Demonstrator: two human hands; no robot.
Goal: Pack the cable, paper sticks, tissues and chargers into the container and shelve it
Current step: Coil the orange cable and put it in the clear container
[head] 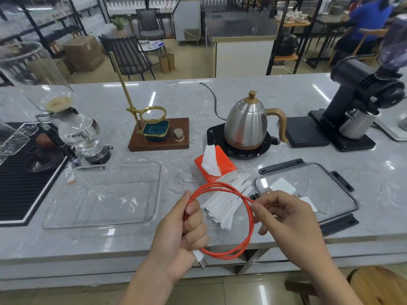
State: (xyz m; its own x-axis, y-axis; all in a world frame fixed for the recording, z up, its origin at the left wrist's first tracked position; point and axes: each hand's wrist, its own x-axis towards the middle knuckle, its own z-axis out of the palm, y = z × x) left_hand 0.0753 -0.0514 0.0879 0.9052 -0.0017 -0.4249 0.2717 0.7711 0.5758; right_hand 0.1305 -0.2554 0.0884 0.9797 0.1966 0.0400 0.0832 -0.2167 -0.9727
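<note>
Above near table (220, 102) edge: left hand (185, 234) grips coiled cable (250, 216), right hand (286, 216) pinches loop. Coiling step; next, lay coil left into container (47, 219).

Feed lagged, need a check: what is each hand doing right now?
Left hand: closed, gripping the coiled orange cable.
Right hand: closed, pinching the same cable.
</note>
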